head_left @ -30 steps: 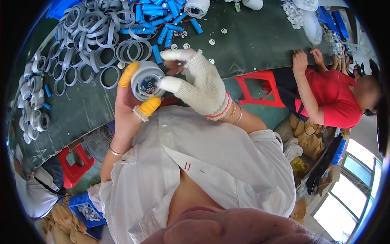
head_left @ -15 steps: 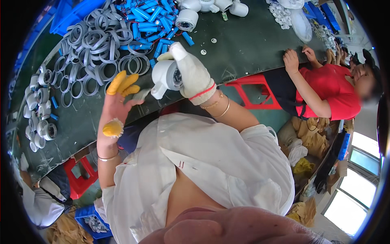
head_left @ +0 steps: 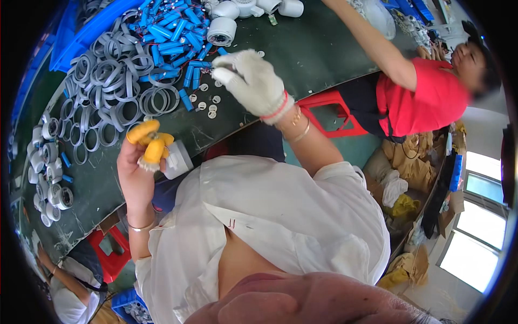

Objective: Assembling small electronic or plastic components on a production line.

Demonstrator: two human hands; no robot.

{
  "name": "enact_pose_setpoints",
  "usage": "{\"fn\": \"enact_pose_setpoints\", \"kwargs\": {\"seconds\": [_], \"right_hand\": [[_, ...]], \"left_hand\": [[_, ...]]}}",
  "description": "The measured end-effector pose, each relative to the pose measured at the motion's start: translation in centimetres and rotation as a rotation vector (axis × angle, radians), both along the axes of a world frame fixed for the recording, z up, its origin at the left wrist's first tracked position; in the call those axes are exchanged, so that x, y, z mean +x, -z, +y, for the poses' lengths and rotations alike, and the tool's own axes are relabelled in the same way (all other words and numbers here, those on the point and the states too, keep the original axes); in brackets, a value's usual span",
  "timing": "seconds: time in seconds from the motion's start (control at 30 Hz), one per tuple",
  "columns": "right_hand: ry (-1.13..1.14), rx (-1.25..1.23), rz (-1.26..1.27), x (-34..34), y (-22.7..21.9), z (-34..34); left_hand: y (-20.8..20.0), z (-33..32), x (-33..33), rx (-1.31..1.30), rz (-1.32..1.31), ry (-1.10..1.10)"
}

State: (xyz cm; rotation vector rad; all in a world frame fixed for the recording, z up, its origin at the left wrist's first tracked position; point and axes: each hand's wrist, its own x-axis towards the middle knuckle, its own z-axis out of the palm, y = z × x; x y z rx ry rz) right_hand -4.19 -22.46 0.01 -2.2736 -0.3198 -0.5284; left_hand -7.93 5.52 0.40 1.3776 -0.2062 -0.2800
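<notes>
My left hand (head_left: 141, 156), with yellow covers on its fingers, is closed round a white camera-shaped housing (head_left: 178, 161). The fingers hide part of the housing, held at the near table edge. In a white knit glove, my right hand (head_left: 252, 83) hovers over the table with thumb and fingers apart and nothing visible between them. Just left of its fingertips lies a blue wired cylinder (head_left: 199, 63), like a battery cell. Several small white discs (head_left: 212, 107) are scattered below it on the dark table (head_left: 291, 59).
Grey rings (head_left: 102, 81) and blue cylinders (head_left: 175, 32) lie piled beside a blue bin (head_left: 81, 40). White housings stand at far left (head_left: 53, 175) and at the back (head_left: 221, 31). A person in red (head_left: 421, 97) reaches over the table at right, near a red stool (head_left: 332, 116).
The white housing has passed from my right hand to my left. My empty right hand has moved left toward the blue cylinders. At right, the person in red has stretched an arm forward.
</notes>
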Motion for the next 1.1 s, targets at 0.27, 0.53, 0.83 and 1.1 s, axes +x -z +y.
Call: {"fn": "enact_pose_setpoints", "kwargs": {"seconds": [0.27,0.53,0.83,1.1], "right_hand": [[0.146,-0.305,0.068,7.2,1.0,-0.3],[0.222,-0.100,-0.284,7.3,-0.1,-2.0],[0.429,-0.395,-0.113,7.7,2.1,0.9],[-0.195,0.217,-0.084,4.1,-5.2,0.3]], "left_hand": [[0.8,-0.7,1.7,0.021,-0.032,-0.075],[0.5,-1.3,2.2,0.027,-0.050,-0.081],[0.6,-1.9,2.4,0.058,-0.081,-0.134],[0.0,-1.3,1.8,0.139,-0.096,-0.092]]}}
